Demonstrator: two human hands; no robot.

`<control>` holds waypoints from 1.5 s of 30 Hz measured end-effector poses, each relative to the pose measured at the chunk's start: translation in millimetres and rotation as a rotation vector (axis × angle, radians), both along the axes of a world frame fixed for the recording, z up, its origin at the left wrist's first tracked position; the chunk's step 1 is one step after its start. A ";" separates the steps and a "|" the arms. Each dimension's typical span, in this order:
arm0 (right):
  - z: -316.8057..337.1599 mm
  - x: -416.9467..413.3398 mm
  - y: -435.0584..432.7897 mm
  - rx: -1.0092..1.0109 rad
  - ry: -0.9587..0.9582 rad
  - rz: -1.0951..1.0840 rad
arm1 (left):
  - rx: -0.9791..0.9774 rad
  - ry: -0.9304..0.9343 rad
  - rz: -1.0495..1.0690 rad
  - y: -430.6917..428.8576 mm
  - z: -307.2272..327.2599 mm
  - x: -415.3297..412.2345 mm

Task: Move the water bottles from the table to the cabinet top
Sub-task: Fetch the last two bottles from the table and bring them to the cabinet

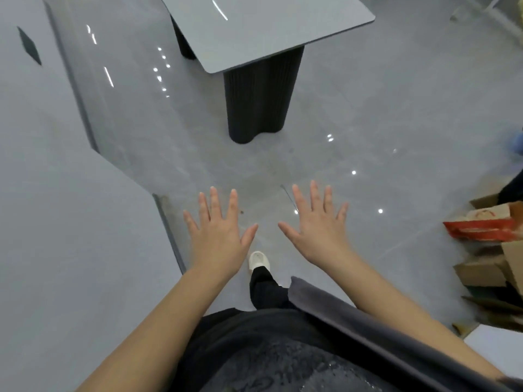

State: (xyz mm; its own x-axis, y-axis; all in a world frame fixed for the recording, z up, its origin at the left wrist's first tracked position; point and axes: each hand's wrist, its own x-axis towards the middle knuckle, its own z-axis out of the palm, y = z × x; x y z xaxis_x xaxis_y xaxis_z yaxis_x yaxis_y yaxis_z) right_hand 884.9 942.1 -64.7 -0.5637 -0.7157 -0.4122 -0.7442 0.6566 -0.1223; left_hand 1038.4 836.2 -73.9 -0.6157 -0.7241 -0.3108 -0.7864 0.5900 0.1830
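Nearest the camera: dark shirt [254, 357] across the bottom of the view. A grey cloth [353, 315] runs slantwise under the right forearm. Both forearms are bare and reach forward.

Left hand [219, 236]: palm down, fingers straight and spread, thumb out to the side. It holds nothing and touches nothing. Right hand [318, 230]: the same, flat and splayed, with nothing in it. The two hands are level with each other, apart, thumbs pointing toward one another across a gap.

Below that gap: black trouser leg [266, 290] and a white shoe [259, 260] on the glossy grey floor [368, 123], which carries spots of reflected light.

Left side: a large pale grey surface [56, 222] with angled edges; whether it is the cabinet cannot be told. A dark diamond mark [29, 46] sits on it, far up.

Right edge: cardboard boxes [481, 273] on the floor, with a red-and-white package [481, 229] just beyond them.

Farthest: the table [254, 29], a grey top with a rounded corner, streaked with reflections. It stands on a black fluted leg [260, 100], with a second leg [184, 43] behind. It is well apart from both hands.

Water bottles: their position cannot be told from this view.
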 end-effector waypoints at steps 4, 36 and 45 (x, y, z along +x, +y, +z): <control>1.3 -35.7 -51.1 0.018 0.006 0.102 | 0.006 -0.026 0.055 -33.8 1.0 -25.0; -11.0 -126.2 -514.3 -0.012 -0.055 -0.016 | -0.004 -0.062 -0.052 -504.2 -4.7 -134.1; -35.4 -176.3 -612.3 -0.035 -0.085 -0.090 | -0.032 -0.078 -0.080 -610.8 -9.6 -177.4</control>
State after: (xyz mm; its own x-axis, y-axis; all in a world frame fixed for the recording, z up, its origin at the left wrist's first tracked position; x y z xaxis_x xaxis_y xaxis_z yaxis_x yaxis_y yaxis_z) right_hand 708.7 329.8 -100.1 -0.5904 -0.6786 -0.4369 -0.6685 0.7145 -0.2065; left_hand 861.0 225.4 -83.5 -0.6466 -0.6840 -0.3377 -0.7478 0.6558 0.1033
